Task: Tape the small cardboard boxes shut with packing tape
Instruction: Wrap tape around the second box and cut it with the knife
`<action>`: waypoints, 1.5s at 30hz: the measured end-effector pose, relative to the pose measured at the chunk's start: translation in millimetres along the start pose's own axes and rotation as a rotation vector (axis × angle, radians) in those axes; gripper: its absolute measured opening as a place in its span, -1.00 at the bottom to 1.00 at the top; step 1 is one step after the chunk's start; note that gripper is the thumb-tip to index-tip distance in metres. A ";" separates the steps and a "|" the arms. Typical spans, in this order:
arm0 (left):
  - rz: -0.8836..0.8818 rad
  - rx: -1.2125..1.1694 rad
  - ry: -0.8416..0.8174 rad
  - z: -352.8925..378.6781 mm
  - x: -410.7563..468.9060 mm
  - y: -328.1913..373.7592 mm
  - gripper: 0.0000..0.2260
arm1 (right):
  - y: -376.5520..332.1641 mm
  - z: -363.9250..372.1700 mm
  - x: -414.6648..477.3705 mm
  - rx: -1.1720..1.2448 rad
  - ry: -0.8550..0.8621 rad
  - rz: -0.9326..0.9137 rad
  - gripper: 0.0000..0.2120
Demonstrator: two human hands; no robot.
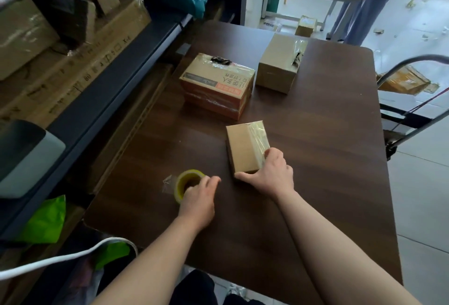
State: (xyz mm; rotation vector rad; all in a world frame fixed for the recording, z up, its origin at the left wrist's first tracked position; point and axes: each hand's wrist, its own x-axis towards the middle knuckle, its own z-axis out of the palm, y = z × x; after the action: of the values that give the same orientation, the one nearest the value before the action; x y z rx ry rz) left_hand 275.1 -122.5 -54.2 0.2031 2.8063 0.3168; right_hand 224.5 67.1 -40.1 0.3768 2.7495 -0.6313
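Toward the lower middle of the frame, on the dark wooden bench (315,159), our right hand (269,173) grips the near right corner of the small box (243,149). The thumb stretches along its near end and the fingers curl over the side already covered in clear tape. The box lies flat at the centre of the frame.

Just left of it, our left hand (199,198) sits on the yellowish tape roll (188,181), fingers draped over its near rim. We cannot tell whether it truly clamps the roll or only touches it. A loose tail of tape (167,181) lies on the bench at the roll's left.

We judge the small box light and stiff. It should slide or turn easily under one hand, so it needs pinning down while tape is drawn across. The glossy taped strip looks slick, so bare cardboard edges and corners offer the surer hold. The roll is a rigid ring, best taken through the core or across its width, with the tail kept off the bench so it does not stick.

Higher in the frame stand a printed box (216,86) and a plain box (277,66), both showing tape.
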 end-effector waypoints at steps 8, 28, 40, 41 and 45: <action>0.045 0.008 0.080 -3.3 1.8 -1.8 -0.77 | 0.5 9.2 8.2 -0.069 -0.018 -0.075 0.09; -0.356 -0.474 0.063 -13.6 106.4 74.9 -0.62 | -0.1 8.3 30.9 -0.025 0.106 0.079 -0.56; -0.228 -0.172 0.011 -2.0 126.1 77.7 -0.51 | -1.7 25.1 44.5 -0.159 0.095 0.115 -0.45; -0.212 -0.172 0.002 -2.6 125.3 75.4 -0.51 | 1.4 23.2 42.6 -0.171 0.091 0.090 -0.46; -0.165 -0.210 0.021 -1.0 122.1 65.7 -0.52 | 31.8 11.4 35.0 -0.138 0.051 0.165 -0.42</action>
State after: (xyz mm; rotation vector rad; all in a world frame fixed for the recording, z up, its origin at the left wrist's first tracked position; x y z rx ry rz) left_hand 166.6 -38.2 -72.7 -0.0788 2.7619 0.5726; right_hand 204.8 95.9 -73.9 0.5869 2.7534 -0.3935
